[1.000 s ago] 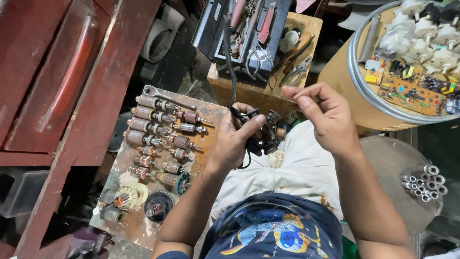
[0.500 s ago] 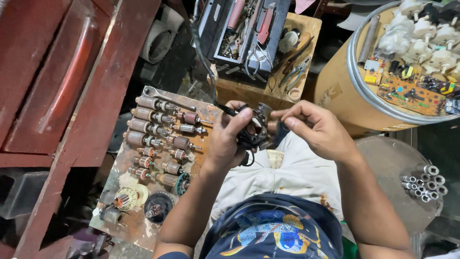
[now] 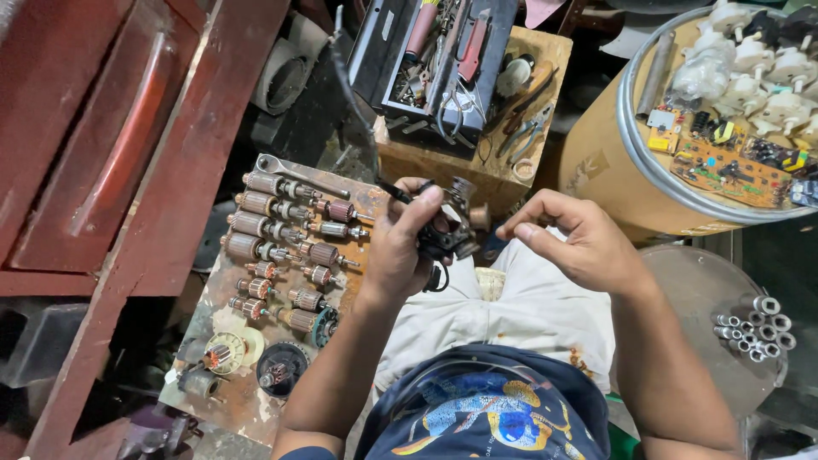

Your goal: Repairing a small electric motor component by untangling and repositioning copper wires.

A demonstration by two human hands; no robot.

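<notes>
The person sits over their lap with a small dark motor part point(image 3: 447, 228) held up just past the knees, right off the near-right corner of the rusty board point(image 3: 256, 400) that carries all the armatures. The left hand point(image 3: 400, 247) has it: fingers curled round the underside, thumb pressed flat on top, so it's a proper clamp on the part. A thin black wire point(image 3: 358, 111) runs up and away from that hand toward the toolbox.

The right hand point(image 3: 579, 243) sits just beside the part, on its right. Thumb and index finger are pinched together at the tips close to the brownish round end; hard to tell whether they pinch something tiny or just touch each other. The other fingers are loosely bent.

On the board, rows of copper-wound armatures point(image 3: 281, 234) fill the far half, with a wrench point(image 3: 294, 175) lying along the far edge. A pale round piece point(image 3: 228, 351) and a black round housing point(image 3: 281, 368) sit near the near edge.

Beyond the hands there's an open toolbox point(image 3: 443, 51) on a wooden crate point(image 3: 503, 162). A cardboard drum point(image 3: 613, 162) at the right holds circuit boards point(image 3: 724, 162) and white plastic parts point(image 3: 758, 60). A cluster of small metal sleeves point(image 3: 758, 328) sits on a round grey lid point(image 3: 707, 307).
</notes>
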